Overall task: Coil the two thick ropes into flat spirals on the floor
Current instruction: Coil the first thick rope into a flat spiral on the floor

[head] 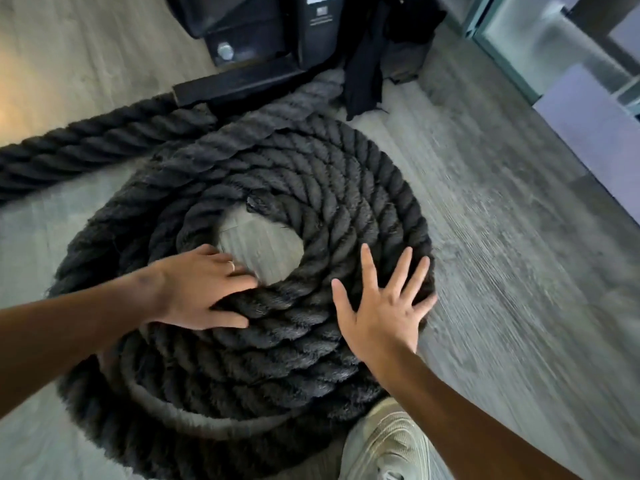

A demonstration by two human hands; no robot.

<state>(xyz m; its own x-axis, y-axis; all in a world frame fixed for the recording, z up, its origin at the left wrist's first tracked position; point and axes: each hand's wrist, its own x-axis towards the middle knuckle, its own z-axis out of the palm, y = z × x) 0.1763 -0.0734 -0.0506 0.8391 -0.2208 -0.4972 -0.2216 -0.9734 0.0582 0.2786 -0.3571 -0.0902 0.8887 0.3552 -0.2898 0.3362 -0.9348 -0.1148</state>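
Note:
A thick black twisted rope lies in a flat spiral [346, 209] of several turns on the grey wood floor, with a bare patch of floor at its centre. The rope's inner end [258, 202] shows at the hole's upper edge. My left hand [204, 289] grips the innermost turn at the hole's lower left, fingers curled over it. My right hand [384, 303] rests flat on the right side of the spiral, fingers spread. A straight stretch of black rope [86, 147] runs off to the left from behind the spiral.
A black machine base [256, 50] with a bolt stands at the top, its foot bar touching the rope. Dark straps [363, 74] hang beside it. My light sneaker [388, 445] is at the spiral's near edge. A glass partition [554, 46] stands top right.

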